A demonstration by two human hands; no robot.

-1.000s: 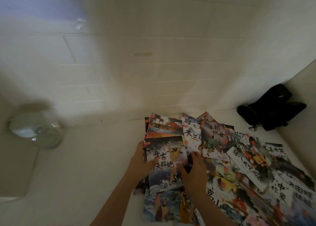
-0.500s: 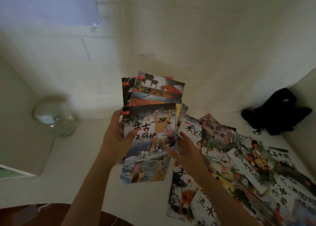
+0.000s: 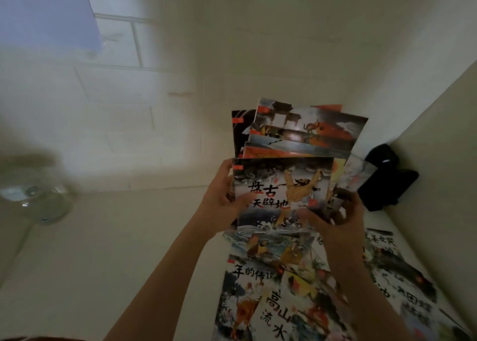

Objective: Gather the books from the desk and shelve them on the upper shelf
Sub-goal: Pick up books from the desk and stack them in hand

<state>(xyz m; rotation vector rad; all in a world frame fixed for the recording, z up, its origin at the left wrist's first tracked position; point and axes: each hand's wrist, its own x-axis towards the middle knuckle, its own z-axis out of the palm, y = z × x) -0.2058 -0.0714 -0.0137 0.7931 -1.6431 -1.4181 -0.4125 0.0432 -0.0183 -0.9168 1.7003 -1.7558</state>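
A fanned stack of thin picture books (image 3: 291, 160) with Chinese titles is lifted above the white desk (image 3: 129, 237). My left hand (image 3: 219, 201) grips its left edge, thumb on the front cover. My right hand (image 3: 340, 219) grips its lower right side, fingers curled under the books. More picture books (image 3: 271, 302) lie spread on the desk below and to the right of my arms. The upper shelf is not in view.
A black object (image 3: 387, 178) lies in the desk's far right corner by a cream side panel (image 3: 438, 134). A blurred clear glass object (image 3: 38, 199) stands at the far left. A white tiled wall (image 3: 154, 82) rises behind the desk.
Both hands have raised the stack off the desk and moved it up and to the right. My right hand has shifted onto the stack's right side.
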